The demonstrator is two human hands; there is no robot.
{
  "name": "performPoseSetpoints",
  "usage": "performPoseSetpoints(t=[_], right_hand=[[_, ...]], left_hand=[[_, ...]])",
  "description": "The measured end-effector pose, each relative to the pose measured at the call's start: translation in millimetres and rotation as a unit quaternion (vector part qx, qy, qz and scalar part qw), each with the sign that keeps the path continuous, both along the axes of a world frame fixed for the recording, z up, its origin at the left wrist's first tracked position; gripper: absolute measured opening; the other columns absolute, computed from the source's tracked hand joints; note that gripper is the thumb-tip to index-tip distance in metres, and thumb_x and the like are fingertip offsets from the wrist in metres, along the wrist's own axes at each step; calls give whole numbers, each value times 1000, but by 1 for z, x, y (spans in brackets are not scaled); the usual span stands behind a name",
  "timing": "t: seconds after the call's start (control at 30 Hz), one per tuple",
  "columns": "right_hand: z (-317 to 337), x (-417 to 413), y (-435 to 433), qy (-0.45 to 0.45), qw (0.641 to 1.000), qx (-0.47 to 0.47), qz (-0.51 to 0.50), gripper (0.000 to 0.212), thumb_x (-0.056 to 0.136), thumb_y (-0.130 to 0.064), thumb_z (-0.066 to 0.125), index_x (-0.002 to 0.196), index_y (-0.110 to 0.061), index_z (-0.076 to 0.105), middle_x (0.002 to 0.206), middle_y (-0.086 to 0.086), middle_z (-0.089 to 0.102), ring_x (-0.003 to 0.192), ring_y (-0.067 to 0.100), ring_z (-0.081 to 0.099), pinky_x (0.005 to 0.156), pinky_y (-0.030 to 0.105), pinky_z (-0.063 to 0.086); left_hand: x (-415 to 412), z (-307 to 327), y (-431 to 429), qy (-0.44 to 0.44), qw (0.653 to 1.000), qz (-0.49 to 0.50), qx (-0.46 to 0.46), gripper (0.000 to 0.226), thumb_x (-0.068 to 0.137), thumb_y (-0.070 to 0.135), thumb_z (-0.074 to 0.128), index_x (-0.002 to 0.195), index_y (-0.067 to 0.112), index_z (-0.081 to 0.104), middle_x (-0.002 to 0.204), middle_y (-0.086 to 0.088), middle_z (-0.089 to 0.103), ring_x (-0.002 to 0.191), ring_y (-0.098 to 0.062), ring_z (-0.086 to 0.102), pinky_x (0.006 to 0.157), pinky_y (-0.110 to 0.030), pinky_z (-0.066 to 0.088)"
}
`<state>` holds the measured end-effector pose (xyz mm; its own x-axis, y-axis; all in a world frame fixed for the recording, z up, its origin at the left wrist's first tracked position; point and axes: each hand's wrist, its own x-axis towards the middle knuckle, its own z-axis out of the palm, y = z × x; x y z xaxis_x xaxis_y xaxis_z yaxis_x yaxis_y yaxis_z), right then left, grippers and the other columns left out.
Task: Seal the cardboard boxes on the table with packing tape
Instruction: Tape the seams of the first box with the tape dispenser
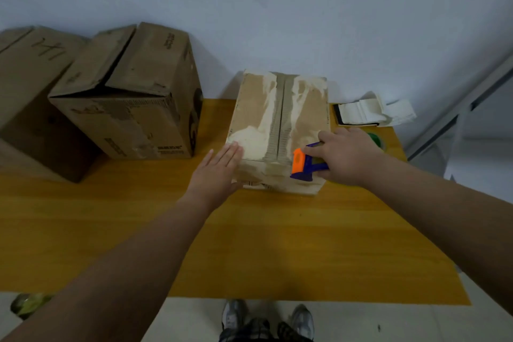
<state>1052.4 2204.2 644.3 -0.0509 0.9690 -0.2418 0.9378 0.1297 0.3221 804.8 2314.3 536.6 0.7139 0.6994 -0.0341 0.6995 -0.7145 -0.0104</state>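
Small cardboard box (308, 114), centre right of the frame, standing on the yellow table (249, 230) with its top flaps closed and the centre seam (281, 116) running away from the viewer. The board looked worn: pale torn patches covered much of the top where the outer paper was stripped. This suggested a light, fairly stiff carton whose surface was rough and might take tape poorly. The flaps would probably give under pressure along the seam, so the walls and corners were the firmer places to hold.

The left hand (216, 172) lay flat, fingers straight, against the near left corner of the box, bracing it without gripping. The right hand (347, 155) was curled round the purple-and-orange tape dispenser (305, 165), which sat at the near right edge of the top. Whether tape already touched the board could not be told.

A green roll (376, 140) lay partly hidden behind the right hand. A white folded object (369, 112) rested at the table's upper right corner. Larger open-flapped boxes (125, 97) stood at the upper left.
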Motion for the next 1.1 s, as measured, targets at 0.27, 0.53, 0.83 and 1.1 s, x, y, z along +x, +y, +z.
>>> performPoseSetpoints(t=[0.27, 0.53, 0.83, 1.1], right_hand=[[-6, -3, -6, -5, 1000, 22, 0, 59, 89, -55, 49, 142, -36, 32, 126, 4, 48, 108, 28, 50, 86, 40, 43], [-13, 0, -15, 9, 998, 56, -7, 60, 90, -54, 49, 144, -35, 29, 126, 7, 48, 108, 29, 50, 85, 40, 40], [-8, 55, -52, 29, 998, 55, -14, 70, 88, -60, 48, 148, -41, 16, 132, 5, 44, 113, 27, 47, 92, 38, 38], [-22, 52, -52, 41, 997, 49, -50, 65, 91, -53, 49, 148, -41, 19, 131, 7, 43, 114, 30, 45, 93, 41, 38]], left_hand=[[73, 3, -58, -48, 998, -22, -37, 78, 93, 46, 45, 151, 17, 1, 159, 0, 2, 145, -15, -5, 112, -34, -11], [77, 3, -51, -43, 999, -4, -23, 65, 98, 39, 40, 151, 25, 4, 159, 3, 7, 145, -12, 1, 113, -35, -9], [77, 5, -52, -18, 1000, 9, -3, 61, 100, 28, 37, 151, 27, 3, 159, 4, 7, 145, -11, 2, 116, -40, -8], [90, 14, -65, 9, 998, 56, 5, 63, 99, 34, 37, 151, 22, 4, 159, -2, 6, 145, -17, 2, 112, -44, -13]])
